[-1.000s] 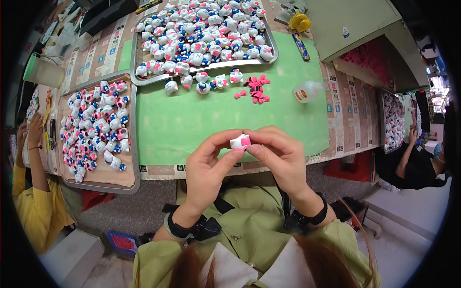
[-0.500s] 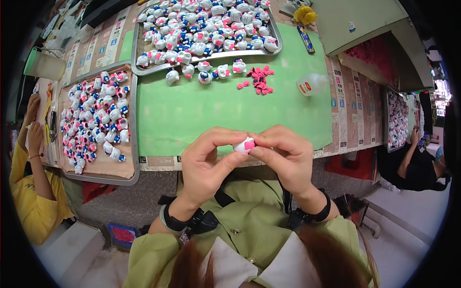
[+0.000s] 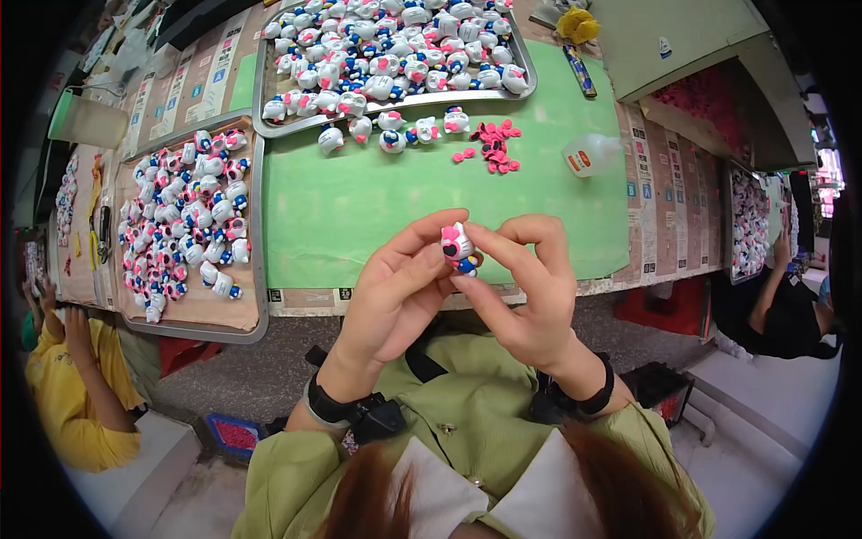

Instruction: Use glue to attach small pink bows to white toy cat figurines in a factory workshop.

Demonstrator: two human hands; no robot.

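Observation:
A small white cat figurine (image 3: 465, 244) with pink and blue parts stands nearly upright between my hands, above the near edge of the green mat (image 3: 350, 207). My left hand (image 3: 395, 289) pinches it from the left with thumb and fingers. From the other side, my right hand (image 3: 532, 292) grips it, index fingertip at its head and thumb near its feet. Beyond my hands, several similar figurines (image 3: 392, 141) stand in a loose row. Beside them lies a small pile of pink pieces (image 3: 495, 144), some with dark undersides.
A metal tray (image 3: 539, 85) heaped with figurines stands at the back, another tray (image 3: 260, 296) at left. A clear squeeze bottle (image 3: 588, 154) and a blue tube (image 3: 579, 72) lie right. Co-workers sit at left, in a yellow shirt (image 3: 81, 386), and at right, in black (image 3: 763, 314).
The figurine has turned from lying sideways to nearly upright and risen slightly, showing its blue body. Both hands have shifted their grip. The co-worker at left has moved their arms.

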